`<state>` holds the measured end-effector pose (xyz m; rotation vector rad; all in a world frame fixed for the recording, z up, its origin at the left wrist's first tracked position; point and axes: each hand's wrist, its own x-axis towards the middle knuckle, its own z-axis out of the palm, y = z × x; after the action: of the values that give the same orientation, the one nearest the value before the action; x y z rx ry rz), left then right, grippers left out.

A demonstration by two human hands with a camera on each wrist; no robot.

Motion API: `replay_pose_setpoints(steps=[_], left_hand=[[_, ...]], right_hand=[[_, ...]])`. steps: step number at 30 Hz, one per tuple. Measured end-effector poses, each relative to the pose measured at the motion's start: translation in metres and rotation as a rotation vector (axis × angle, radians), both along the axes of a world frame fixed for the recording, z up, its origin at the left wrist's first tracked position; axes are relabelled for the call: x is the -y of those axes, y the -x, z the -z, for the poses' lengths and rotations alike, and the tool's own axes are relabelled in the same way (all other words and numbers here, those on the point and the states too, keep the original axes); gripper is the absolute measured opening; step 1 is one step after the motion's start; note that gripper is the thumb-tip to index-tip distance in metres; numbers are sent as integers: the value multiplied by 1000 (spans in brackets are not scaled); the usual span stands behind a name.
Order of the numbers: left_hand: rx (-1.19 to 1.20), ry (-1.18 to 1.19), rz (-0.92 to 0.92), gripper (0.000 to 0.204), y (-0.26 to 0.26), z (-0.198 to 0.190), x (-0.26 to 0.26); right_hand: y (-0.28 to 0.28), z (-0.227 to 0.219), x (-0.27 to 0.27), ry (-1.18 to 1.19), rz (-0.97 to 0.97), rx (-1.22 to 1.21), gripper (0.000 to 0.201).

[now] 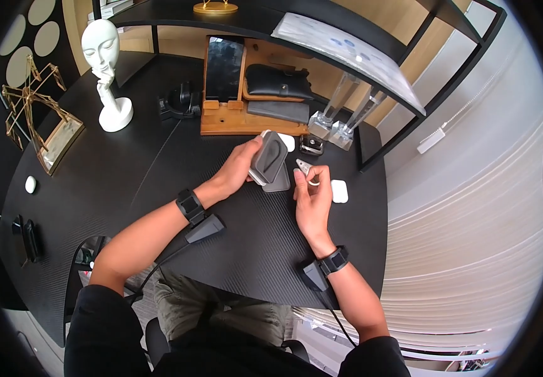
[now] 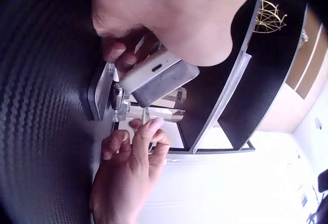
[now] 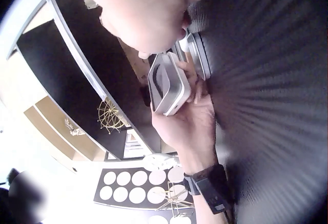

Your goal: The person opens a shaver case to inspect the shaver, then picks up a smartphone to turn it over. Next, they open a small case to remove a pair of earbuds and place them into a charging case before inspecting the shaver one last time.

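My left hand grips a small white case with a grey lining, tilted up on edge over the table. The right wrist view shows a shaped hollow in the lining of the case, and the left wrist view a small dark slot in its white side. My right hand pinches a small pale pointed piece between thumb and fingers, just right of the case; I cannot tell its kind. Under the case lies a flat dark grey slab. A white rounded-square case lies beside my right hand.
A wooden stand holds a phone and a black pouch. Headphones, a white head sculpture and a gold wheel model stand leftward. Crystal blocks and a small black-silver object sit behind my right hand.
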<state>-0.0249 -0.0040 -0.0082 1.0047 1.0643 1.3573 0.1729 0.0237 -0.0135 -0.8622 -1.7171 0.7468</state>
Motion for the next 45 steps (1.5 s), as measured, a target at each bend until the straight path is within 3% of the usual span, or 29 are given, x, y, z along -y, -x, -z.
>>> replay_pose_setpoints(steps=[2, 4, 8, 12, 14, 18, 22, 26, 35, 45], left_hand=[[61, -18, 19, 48, 5, 7, -4], [47, -22, 15, 47, 7, 9, -5], [7, -10, -48, 50, -4, -7, 1], [98, -11, -26, 46, -3, -7, 1], [112, -1, -19, 45, -3, -11, 1], [117, 13, -20, 46, -3, -10, 1], [96, 4, -8, 47, -1, -5, -1], [86, 23, -22, 48, -2, -10, 1], [100, -6, -5, 48, -1, -6, -1], [133, -2, 26, 48, 1, -9, 0]], right_hand=[[-1, -7, 1, 369, -90, -165, 26], [2, -1, -3, 306, -58, -86, 16], [-1, -8, 1, 359, -120, -53, 21], [-15, -13, -10, 360, -100, -333, 23], [-28, -28, -23, 292, -14, -477, 30], [-81, -27, -72, 345, 197, -751, 19], [-125, 4, -107, 382, 395, -713, 21], [-132, 11, -116, 357, 348, -629, 26], [-128, 5, -113, 324, 211, -763, 24], [-123, 2, -109, 289, 261, -644, 21]])
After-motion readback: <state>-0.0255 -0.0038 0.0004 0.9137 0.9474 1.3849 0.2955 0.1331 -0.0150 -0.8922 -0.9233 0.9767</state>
